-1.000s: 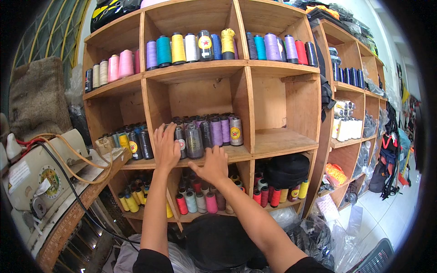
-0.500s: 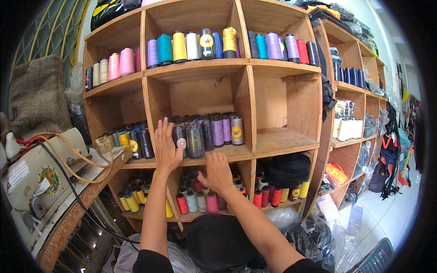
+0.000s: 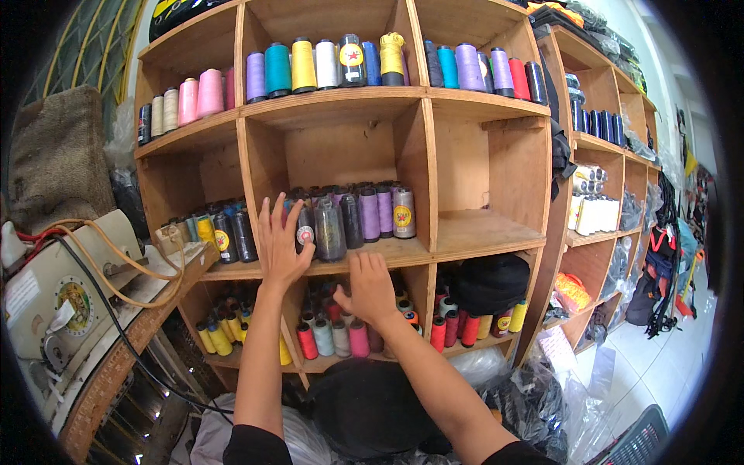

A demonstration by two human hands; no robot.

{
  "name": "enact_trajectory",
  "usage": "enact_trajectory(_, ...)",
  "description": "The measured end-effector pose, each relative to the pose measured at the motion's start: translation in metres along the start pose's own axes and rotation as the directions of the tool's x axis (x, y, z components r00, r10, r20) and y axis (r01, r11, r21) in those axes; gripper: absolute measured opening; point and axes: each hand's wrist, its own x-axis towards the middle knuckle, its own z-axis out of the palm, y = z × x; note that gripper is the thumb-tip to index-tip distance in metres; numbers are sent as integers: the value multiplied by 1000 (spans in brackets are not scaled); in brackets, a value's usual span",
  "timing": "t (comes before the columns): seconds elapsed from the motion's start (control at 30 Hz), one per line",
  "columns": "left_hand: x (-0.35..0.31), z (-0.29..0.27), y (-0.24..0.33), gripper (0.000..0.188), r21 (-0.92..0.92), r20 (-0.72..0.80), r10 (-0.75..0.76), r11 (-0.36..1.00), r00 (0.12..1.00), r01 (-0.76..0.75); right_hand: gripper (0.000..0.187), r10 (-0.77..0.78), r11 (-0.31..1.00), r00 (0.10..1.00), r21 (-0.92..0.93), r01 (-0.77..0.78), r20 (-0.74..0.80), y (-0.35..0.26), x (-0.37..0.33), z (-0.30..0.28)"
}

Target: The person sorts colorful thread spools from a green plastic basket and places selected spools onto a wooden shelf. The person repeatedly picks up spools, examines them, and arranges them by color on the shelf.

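My left hand [image 3: 284, 246] is raised with fingers spread at the left of the middle compartment, in front of the upright divider. Beside its thumb stands a black thread cone [image 3: 304, 230] with a round label, partly covered by the hand. Just right of that, a dark grey thread cone [image 3: 331, 232] sits at the shelf's front edge. My right hand [image 3: 367, 288] rests its fingertips against the front edge of the shelf board [image 3: 399, 253], thumb apart, holding nothing. Behind its fingers stand a black cone [image 3: 352, 221], purple cones [image 3: 370, 215] and a grey-beige cone [image 3: 403, 213].
Thread cones of many colours fill the upper shelf [image 3: 333, 99] and the lower compartments. A black bundle [image 3: 490, 284] lies in the lower right compartment. At left, a beige machine [image 3: 66, 298] with cables stands on a worn table. Plastic bags [image 3: 531, 403] lie at lower right.
My left hand's fingers have spread wider and its thumb has come out toward the labelled black cone. My right hand stays at the shelf edge. The view has shifted slightly.
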Motion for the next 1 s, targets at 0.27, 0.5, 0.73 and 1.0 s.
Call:
enact_trajectory(0.27, 2, 4, -3, 70, -6, -40, 6, 1000, 999, -7, 63, 0, 1000, 1000, -9, 0, -5, -1, 2, -2)
enact_trajectory(0.5, 2, 7, 0, 70, 16, -55, -1, 1000, 999, 2, 61, -11, 1000, 999, -19, 10, -31, 2, 0, 2)
enact_trajectory(0.73, 2, 5, -1, 74, 9, -24, -4, 1000, 1000, 5, 54, -3, 1000, 992, 6, 4, -128, 0, 3, 7)
enact_trajectory(1.0, 1, 4, -1, 78, -3, -9, 7, 1000, 1000, -7, 52, 17, 1000, 989, -15, -19, -147, -4, 5, 7)
